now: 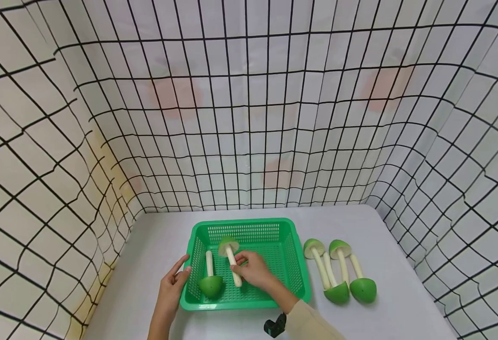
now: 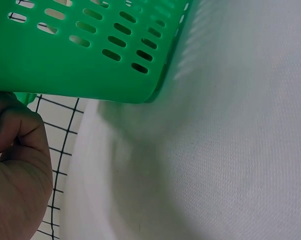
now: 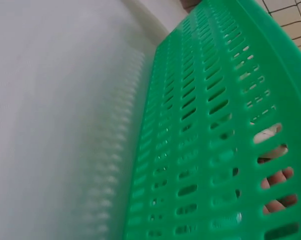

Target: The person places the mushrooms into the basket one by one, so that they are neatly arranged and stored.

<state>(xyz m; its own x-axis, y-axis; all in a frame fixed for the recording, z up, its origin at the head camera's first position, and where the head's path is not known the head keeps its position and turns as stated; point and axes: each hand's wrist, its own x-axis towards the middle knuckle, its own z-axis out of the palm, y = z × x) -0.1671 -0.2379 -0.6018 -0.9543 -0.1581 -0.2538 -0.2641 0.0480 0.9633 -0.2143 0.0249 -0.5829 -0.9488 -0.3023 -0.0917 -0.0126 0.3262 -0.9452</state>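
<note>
A green plastic basket [image 1: 249,305] stands on the white surface. My right hand [image 1: 254,270] is over the basket and pinches the pale stem of a green-capped toy mushroom [image 1: 229,246], cap pointing away from me. Through the slots in the right wrist view, parts of the fingers [image 3: 278,205] show. Left of it in the basket lies another mushroom [image 1: 211,286], cap towards me. At the basket's left rim, my left hand [image 1: 171,285] holds the edge between thumb and fingers. In the left wrist view the curled hand [image 2: 20,165] is beside the basket wall [image 2: 90,75], its fingertips partly hidden.
To the right of the basket several more green-capped mushrooms [image 1: 339,271] lie side by side, caps alternating in direction. Black wire mesh [image 1: 249,118] backed by white cloth encloses the back and sides. A small black device [image 1: 275,326] sits by the right sleeve.
</note>
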